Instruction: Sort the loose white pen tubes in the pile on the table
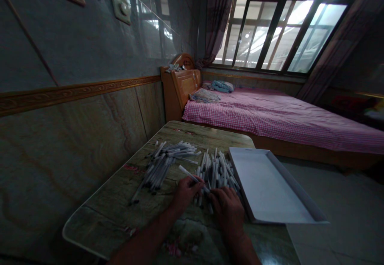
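My left hand [186,193] pinches a white pen [189,176] with a dark tip, which slants up and to the left from my fingers. My right hand [228,211] is close beside it, its fingers at the near edge of a loose heap of white pens [216,173]. A second, larger heap of white pens [162,165] lies further left on the marble-patterned table [192,133]. A shallow white tray [270,185] stands just right of the right heap, near my right hand, and holds nothing visible.
The table's left side runs along a tiled wall [75,145]. A bed with a pink checked sheet [270,121] stands beyond the table, under a barred window [285,25]. A tiled floor [336,209] lies to the right of the tray.
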### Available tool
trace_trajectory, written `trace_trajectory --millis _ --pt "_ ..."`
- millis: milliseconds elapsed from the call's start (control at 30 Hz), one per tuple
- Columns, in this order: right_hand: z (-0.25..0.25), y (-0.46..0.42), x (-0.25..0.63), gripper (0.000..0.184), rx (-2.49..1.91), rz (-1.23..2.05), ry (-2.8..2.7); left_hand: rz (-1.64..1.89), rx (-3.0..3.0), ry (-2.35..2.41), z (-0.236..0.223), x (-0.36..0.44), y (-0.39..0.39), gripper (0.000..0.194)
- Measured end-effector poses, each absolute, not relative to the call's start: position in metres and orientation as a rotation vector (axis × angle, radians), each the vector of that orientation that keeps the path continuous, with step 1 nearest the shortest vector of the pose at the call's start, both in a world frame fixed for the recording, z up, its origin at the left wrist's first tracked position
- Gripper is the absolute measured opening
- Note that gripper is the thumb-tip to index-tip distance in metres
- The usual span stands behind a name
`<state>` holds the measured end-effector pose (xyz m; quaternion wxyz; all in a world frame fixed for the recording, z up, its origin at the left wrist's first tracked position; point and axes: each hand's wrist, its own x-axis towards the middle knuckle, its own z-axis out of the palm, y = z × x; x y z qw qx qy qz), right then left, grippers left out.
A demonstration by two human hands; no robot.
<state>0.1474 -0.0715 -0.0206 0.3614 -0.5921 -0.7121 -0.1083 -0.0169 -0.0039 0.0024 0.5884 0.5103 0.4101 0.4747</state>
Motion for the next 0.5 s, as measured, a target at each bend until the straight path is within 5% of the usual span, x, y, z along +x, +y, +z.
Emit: trace_trajectory --millis 500 --pt "-0.011 -0.073 0.163 0.012 -1.690 -0.428 -1.834 1.581 0.862 1.143 0.004 -0.038 0.016 0.048"
